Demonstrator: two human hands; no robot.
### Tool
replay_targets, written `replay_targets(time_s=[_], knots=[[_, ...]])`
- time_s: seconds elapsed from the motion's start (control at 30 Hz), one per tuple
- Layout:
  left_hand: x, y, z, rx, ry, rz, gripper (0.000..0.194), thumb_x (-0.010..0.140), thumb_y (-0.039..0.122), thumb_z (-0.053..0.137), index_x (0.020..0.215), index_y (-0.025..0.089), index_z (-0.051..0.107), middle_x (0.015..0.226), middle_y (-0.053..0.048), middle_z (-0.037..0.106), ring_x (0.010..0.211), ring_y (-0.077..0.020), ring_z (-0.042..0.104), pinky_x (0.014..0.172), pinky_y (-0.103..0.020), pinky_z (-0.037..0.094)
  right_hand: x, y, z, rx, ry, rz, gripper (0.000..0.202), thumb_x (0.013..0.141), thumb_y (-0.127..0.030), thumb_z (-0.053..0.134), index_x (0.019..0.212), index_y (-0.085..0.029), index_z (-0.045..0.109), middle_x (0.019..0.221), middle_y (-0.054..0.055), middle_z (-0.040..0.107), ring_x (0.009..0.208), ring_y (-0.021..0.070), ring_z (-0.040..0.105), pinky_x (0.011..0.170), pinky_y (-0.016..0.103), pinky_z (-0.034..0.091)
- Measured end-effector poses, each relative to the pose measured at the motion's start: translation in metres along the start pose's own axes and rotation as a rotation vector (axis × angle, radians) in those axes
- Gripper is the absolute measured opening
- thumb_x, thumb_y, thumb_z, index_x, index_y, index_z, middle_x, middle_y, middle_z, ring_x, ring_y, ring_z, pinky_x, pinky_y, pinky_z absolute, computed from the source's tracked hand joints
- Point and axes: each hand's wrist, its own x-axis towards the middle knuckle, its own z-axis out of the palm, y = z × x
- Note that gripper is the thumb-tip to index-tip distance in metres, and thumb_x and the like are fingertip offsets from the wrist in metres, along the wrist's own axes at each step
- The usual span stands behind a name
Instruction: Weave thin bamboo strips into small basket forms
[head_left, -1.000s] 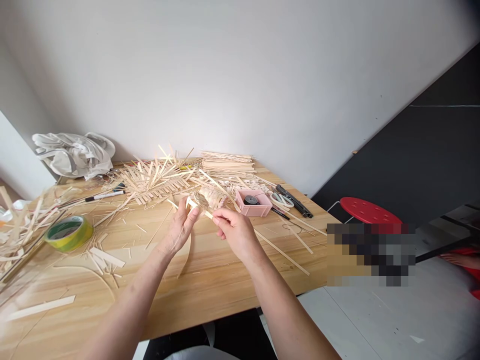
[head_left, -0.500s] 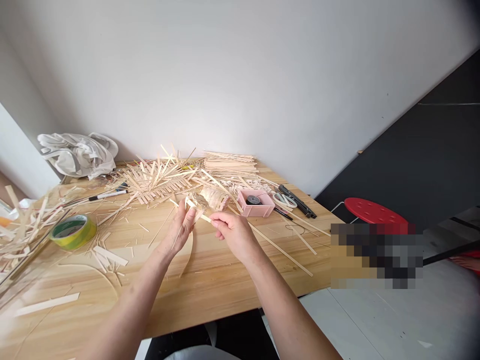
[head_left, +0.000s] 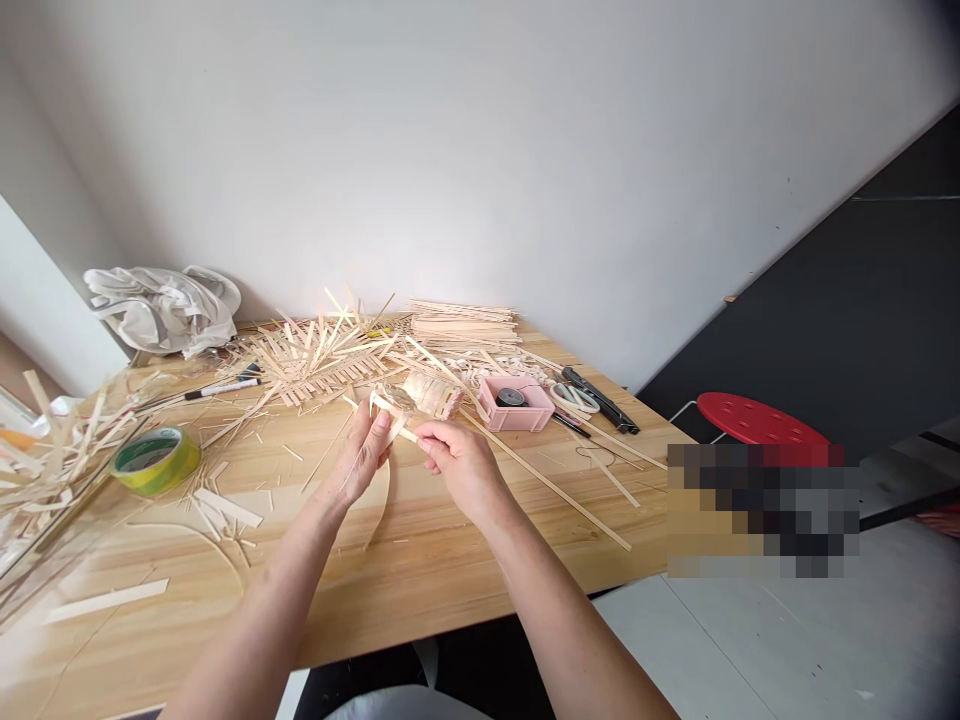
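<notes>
Pale thin strips [head_left: 403,430] cross between my two hands over the middle of the wooden table. My left hand [head_left: 361,455] is closed on the folded strips, its thumb pressed on top. With thumb and forefinger pinched, my right hand [head_left: 459,462] grips the strip's right end. Just behind the hands lies a small woven piece [head_left: 431,395] of the same pale material. A long thin curved strip [head_left: 384,505] hangs below my left hand onto the table.
A pink box [head_left: 517,415] with a black spool, white-handled scissors [head_left: 575,398] and a black tool [head_left: 600,400] lie at right. Loose strips [head_left: 322,355] are piled behind. Green-yellow tape [head_left: 155,462] is at left; a red stool [head_left: 761,420] stands beyond the table.
The view has shifted slightly, so the table's objects appear a little further right. Both hands keep their hold, and the strips between them are tilted slightly differently.
</notes>
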Motion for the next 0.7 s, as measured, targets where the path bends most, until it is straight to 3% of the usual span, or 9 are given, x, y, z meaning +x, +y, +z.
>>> replay_targets(time_s=[0.17, 0.4, 0.7], knots=[[0.000, 0.001, -0.001, -0.043, -0.032, -0.055, 0.041, 0.084, 0.054, 0.035, 0.108, 0.021, 0.038, 0.063, 0.004, 0.039, 0.049, -0.0074, 0.035, 0.041, -0.017, 0.029, 0.004, -0.004, 0.001, -0.030, -0.015, -0.022, 0.019, 0.074, -0.014, 0.046, 0.070, -0.020, 0.063, 0.058, -0.002, 0.054, 0.049, 0.0092, 0.048, 0.048, 0.020, 0.042], [-0.001, 0.001, -0.004, -0.031, -0.011, -0.030, 0.038, 0.085, 0.053, 0.036, 0.105, 0.021, 0.040, 0.063, 0.004, 0.039, 0.050, -0.0070, 0.037, 0.043, -0.017, 0.031, -0.003, -0.010, -0.004, -0.130, 0.020, -0.070, 0.020, 0.076, -0.013, 0.044, 0.073, -0.019, 0.063, 0.064, 0.000, 0.057, 0.054, 0.0107, 0.051, 0.052, 0.021, 0.042], [0.000, -0.002, -0.004, -0.018, 0.028, -0.053, 0.042, 0.083, 0.053, 0.039, 0.109, 0.020, 0.040, 0.062, 0.006, 0.039, 0.047, -0.0066, 0.034, 0.042, -0.018, 0.030, -0.005, -0.004, -0.012, 0.087, 0.003, 0.062, 0.016, 0.075, -0.022, 0.048, 0.078, -0.019, 0.063, 0.051, -0.004, 0.049, 0.049, 0.0107, 0.050, 0.049, 0.021, 0.040]])
